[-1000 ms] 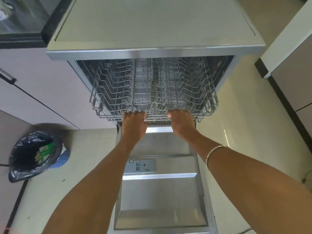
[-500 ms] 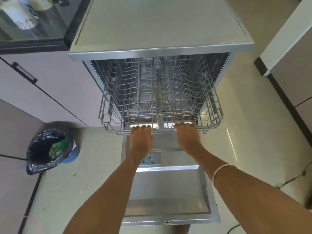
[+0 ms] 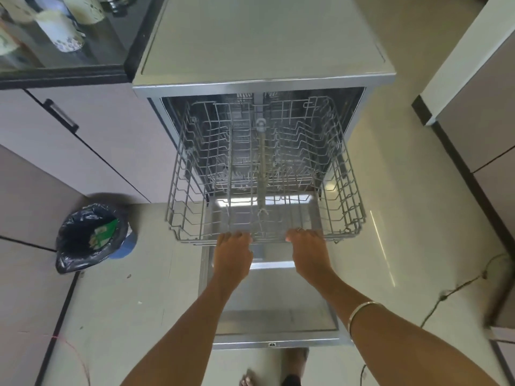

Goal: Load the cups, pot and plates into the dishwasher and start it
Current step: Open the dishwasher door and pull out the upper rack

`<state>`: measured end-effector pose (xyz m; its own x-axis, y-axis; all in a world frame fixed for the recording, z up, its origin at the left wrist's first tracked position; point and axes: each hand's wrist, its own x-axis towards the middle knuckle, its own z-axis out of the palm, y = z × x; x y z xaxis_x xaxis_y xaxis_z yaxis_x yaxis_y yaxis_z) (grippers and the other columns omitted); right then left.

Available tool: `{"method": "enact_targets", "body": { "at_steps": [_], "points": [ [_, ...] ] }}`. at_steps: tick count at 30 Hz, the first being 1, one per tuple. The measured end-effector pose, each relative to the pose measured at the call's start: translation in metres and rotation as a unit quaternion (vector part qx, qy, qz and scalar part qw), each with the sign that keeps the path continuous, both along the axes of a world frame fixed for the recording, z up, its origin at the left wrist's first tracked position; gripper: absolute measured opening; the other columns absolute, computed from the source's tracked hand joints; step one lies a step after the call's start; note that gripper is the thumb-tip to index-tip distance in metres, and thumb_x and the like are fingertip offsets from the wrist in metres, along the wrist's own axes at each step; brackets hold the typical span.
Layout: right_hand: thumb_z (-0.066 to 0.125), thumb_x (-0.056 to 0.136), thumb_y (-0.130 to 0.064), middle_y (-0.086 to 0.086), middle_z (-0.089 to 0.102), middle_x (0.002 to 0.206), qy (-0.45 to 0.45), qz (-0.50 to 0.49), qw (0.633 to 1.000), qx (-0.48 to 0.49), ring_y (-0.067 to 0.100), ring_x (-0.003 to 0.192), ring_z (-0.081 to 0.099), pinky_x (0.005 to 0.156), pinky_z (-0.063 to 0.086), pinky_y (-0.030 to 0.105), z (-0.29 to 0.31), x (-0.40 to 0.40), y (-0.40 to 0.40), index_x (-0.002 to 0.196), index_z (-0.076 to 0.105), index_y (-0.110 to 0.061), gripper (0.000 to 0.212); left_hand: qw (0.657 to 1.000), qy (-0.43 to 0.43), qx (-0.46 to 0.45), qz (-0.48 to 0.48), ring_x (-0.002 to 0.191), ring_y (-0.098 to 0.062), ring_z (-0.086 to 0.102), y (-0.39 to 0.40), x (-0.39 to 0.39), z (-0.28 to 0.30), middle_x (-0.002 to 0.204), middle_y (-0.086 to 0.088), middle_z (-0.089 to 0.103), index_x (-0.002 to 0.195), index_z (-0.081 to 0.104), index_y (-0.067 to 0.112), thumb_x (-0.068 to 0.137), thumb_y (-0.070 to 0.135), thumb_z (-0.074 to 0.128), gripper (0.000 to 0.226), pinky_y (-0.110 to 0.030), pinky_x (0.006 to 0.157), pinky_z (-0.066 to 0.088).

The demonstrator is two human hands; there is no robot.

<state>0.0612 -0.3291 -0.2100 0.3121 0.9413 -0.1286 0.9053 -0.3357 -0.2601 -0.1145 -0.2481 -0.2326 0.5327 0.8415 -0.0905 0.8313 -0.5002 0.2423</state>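
- grey wire upper rack [image 3: 264, 174] now pulled well out of the stainless-steel dishwasher [image 3: 262, 51]; a second ago only its front edge stuck out past the opening, half a second ago it was about halfway.
- rack's front rail now hangs over the middle of the lowered steel dishwasher door [image 3: 274, 316]; back part of the rack is inside the tub.
- rack holds no dishes, only wire tines and a grey centre spray tube running front to back.
- left hand [image 3: 232, 253] grips the front rail left of centre, fingers curled over the wire, back of hand up.
- right hand [image 3: 308, 250] grips the same rail right of centre, fingers hooked over it, a thin ring on one finger; silver bangle [image 3: 359, 312] on that forearm.
- both hands keep the same hold on the rail as in the earlier frames, only closer to the body now; hands apart from each other, tube's front end between them.
- view has widened since earlier: more of the door's near edge and a sandalled foot [image 3: 249, 381] on the pale tiled floor [image 3: 418, 246] below it now show.
- white patterned cups [image 3: 60, 32] stand on the dark glossy countertop [image 3: 83, 71] at far left, well apart from the rack, blurred; more of them in view than before.
- cannot tell pot or plates among the blurred things there.
- black-bagged round waste bin [image 3: 89, 238] on the floor at left, green packet inside; dark cable [image 3: 459, 288] lies on the floor at right.
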Motion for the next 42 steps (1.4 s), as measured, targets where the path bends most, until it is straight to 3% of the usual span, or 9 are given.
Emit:
{"method": "enact_targets", "body": {
  "at_steps": [7, 11, 18, 21, 24, 28, 34, 37, 42],
  "points": [
    [0.068, 0.078, 0.003, -0.005, 0.067, 0.111, 0.009, 0.014, 1.000, -0.025, 0.015, 0.103, 0.062, 0.102, 0.038, 0.029, 0.008, -0.023, -0.050, 0.115, 0.061, -0.023, 0.046, 1.000, -0.004, -0.014, 0.015, 0.084, -0.023, 0.067, -0.049, -0.023, 0.001, 0.088, -0.001, 0.072, 0.095, 0.070, 0.017, 0.069, 0.000, 0.072, 0.031, -0.036, 0.090, 0.049],
    [0.060, 0.088, -0.001, -0.005, 0.068, 0.114, 0.034, -0.001, 0.999, -0.020, 0.014, 0.107, 0.061, 0.103, 0.039, 0.027, 0.011, -0.032, -0.074, 0.117, 0.062, -0.022, 0.036, 0.999, -0.003, -0.030, 0.016, 0.097, -0.021, 0.066, -0.074, -0.034, 0.002, 0.100, 0.000, 0.073, 0.108, 0.070, 0.017, 0.079, -0.001, 0.064, 0.035, -0.037, 0.100, 0.045],
    [0.059, 0.085, 0.003, -0.005, 0.062, 0.126, 0.050, -0.003, 0.997, -0.056, 0.014, 0.119, 0.056, 0.107, 0.035, 0.027, 0.022, -0.046, -0.080, 0.126, 0.059, -0.024, 0.050, 0.998, 0.010, -0.055, 0.009, 0.103, -0.018, 0.063, -0.077, -0.048, 0.012, 0.107, 0.002, 0.071, 0.113, 0.068, 0.019, 0.084, 0.000, 0.052, 0.039, -0.032, 0.102, 0.039],
    [0.055, 0.090, 0.000, -0.004, 0.064, 0.127, 0.066, -0.015, 0.996, -0.058, 0.014, 0.120, 0.057, 0.108, 0.036, 0.027, 0.021, -0.043, -0.079, 0.126, 0.062, -0.023, 0.043, 0.998, 0.014, -0.062, 0.007, 0.105, -0.017, 0.061, -0.079, -0.046, 0.017, 0.109, 0.002, 0.070, 0.115, 0.067, 0.018, 0.085, 0.003, 0.048, 0.038, -0.032, 0.106, 0.037],
    [0.050, 0.092, -0.001, -0.001, 0.067, 0.122, 0.084, -0.029, 0.994, -0.063, 0.016, 0.116, 0.059, 0.105, 0.037, 0.027, 0.020, -0.044, -0.079, 0.122, 0.065, -0.021, 0.039, 0.998, 0.022, -0.064, -0.004, 0.105, -0.018, 0.061, -0.080, -0.047, 0.018, 0.108, 0.000, 0.069, 0.114, 0.066, 0.017, 0.088, 0.005, 0.045, 0.035, -0.032, 0.106, 0.037],
    [0.050, 0.089, 0.001, 0.005, 0.069, 0.110, 0.087, -0.041, 0.992, -0.079, 0.023, 0.110, 0.060, 0.096, 0.040, 0.029, 0.024, -0.046, -0.080, 0.115, 0.067, -0.015, 0.035, 0.995, 0.029, -0.090, -0.030, 0.117, -0.023, 0.056, -0.076, -0.055, 0.017, 0.123, -0.003, 0.064, 0.125, 0.060, 0.015, 0.097, 0.011, 0.038, 0.036, -0.036, 0.109, 0.032],
    [0.042, 0.093, -0.004, 0.008, 0.052, 0.140, 0.061, -0.009, 0.987, -0.150, 0.029, 0.135, 0.039, 0.115, 0.029, 0.039, 0.037, -0.049, -0.069, 0.134, 0.053, -0.012, 0.044, 0.985, 0.062, -0.152, -0.055, 0.141, -0.026, 0.035, -0.073, -0.051, 0.045, 0.146, -0.007, 0.048, 0.140, 0.050, 0.014, 0.105, 0.018, 0.027, 0.041, -0.041, 0.119, 0.021],
    [0.043, 0.092, -0.007, 0.012, 0.048, 0.141, 0.054, -0.004, 0.984, -0.170, 0.033, 0.136, 0.036, 0.114, 0.028, 0.043, 0.053, -0.049, -0.063, 0.133, 0.053, -0.010, 0.042, 0.982, 0.054, -0.179, -0.039, 0.148, -0.027, 0.022, -0.075, -0.051, 0.062, 0.156, -0.010, 0.035, 0.146, 0.041, 0.011, 0.107, 0.021, 0.026, 0.044, -0.042, 0.122, 0.018],
    [0.049, 0.094, -0.018, 0.017, 0.039, 0.148, 0.038, -0.002, 0.981, -0.189, 0.038, 0.143, 0.026, 0.118, 0.023, 0.048, 0.090, -0.049, -0.056, 0.140, 0.046, -0.007, 0.047, 0.974, 0.028, -0.224, 0.015, 0.148, -0.030, 0.021, -0.077, -0.047, 0.102, 0.157, -0.013, 0.031, 0.149, 0.032, 0.005, 0.107, 0.030, 0.026, 0.050, -0.043, 0.122, 0.017]
  ]
}}
